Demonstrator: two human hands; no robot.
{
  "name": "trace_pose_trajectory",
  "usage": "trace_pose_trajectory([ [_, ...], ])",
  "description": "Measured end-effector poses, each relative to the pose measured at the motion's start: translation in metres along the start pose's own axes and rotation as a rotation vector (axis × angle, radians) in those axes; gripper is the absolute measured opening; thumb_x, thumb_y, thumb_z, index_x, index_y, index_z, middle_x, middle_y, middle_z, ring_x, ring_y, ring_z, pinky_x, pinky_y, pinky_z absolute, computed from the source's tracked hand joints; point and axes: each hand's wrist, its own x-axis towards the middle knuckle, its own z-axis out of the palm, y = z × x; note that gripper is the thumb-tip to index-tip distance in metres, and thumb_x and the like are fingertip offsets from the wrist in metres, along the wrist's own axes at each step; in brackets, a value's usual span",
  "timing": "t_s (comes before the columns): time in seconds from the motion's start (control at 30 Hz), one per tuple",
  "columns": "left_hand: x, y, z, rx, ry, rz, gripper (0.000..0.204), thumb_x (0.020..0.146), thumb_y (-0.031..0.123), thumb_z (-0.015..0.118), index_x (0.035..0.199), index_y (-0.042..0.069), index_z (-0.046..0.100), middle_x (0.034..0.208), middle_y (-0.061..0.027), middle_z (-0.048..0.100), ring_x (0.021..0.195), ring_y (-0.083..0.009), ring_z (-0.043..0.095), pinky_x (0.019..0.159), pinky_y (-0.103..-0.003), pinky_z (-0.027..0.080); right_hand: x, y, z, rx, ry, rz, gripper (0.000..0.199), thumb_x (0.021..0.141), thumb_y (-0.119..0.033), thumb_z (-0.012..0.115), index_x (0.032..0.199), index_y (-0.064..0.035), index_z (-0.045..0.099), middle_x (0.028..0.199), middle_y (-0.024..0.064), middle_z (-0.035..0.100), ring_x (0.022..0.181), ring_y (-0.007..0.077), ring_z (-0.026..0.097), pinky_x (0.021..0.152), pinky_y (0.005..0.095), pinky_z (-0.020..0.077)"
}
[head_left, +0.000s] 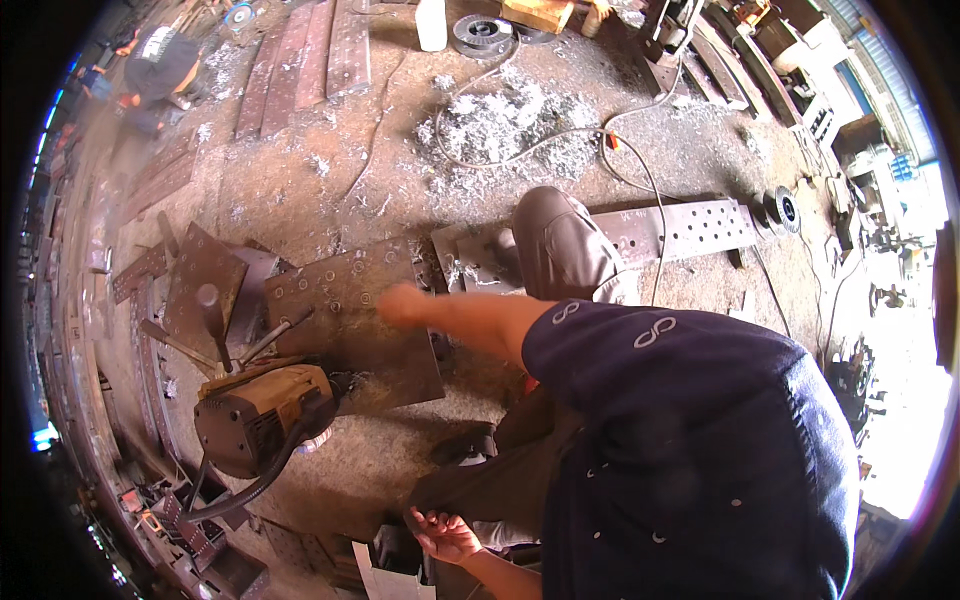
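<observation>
My right hand [403,305] is smeared by motion over a brown steel plate [375,345] with small circled marks. The arm stretches across from the right; whether the fingers grip something is unclear. Lower down, beside my bent leg, my left hand [445,537] has its fingers loosely curled and apart, with no held thing that I can make out. At the plate's near left edge stands a yellow and black magnetic drill [265,420] with spoke handles and a thick black cable. More brown steel plates [200,280] lie to the left, partly overlapping.
A perforated steel strip [690,232] lies past my knee. Behind it spreads a heap of silvery metal shavings [510,125] with a cable [655,185] looping around. Steel planks [310,60], a white container [431,25] and a spool [482,35] are farther off. Another person [160,65] crouches far left.
</observation>
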Motion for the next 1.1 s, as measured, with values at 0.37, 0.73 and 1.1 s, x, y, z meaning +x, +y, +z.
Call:
trace_pose_trajectory([
  [0.37,-0.002,0.003,-0.015,-0.096,-0.073,0.007,0.062,0.109,0.040,0.051,0.159,0.007,0.038,0.117,-0.0145,0.061,0.089,-0.0220,0.061,0.078,-0.040,0.053,-0.160,0.056,-0.027,-0.112,-0.007,0.077,0.017,0.086,-0.015,0.062,0.091,-0.0024,0.073,0.090,0.0210,0.074,0.086,0.0392,0.075,0.070,0.0508,0.0602],
  [0.73,0.000,-0.003,-0.012,-0.076,-0.097,-0.022,0.057,0.108,0.036,0.054,0.155,0.005,0.044,0.118,-0.0157,0.062,0.088,-0.0238,0.065,0.077,-0.041,0.055,-0.156,0.008,0.023,-0.229,-0.018,-0.236,0.021,0.088,-0.021,0.064,0.084,-0.0056,0.078,0.086,0.0177,0.076,0.083,0.0368,0.076,0.066,0.0488,0.0606],
  [1.1,-0.006,0.000,-0.012,-0.030,-0.060,-0.037,0.054,0.108,0.037,0.053,0.153,0.007,0.047,0.119,-0.0132,0.063,0.091,-0.0232,0.066,0.077,-0.040,0.056,-0.174,0.062,-0.035,-0.023,0.099,0.157,0.020,0.081,-0.012,0.065,0.099,-0.0043,0.072,0.101,0.0203,0.076,0.095,0.0393,0.075,0.079,0.0518,0.0609],
])
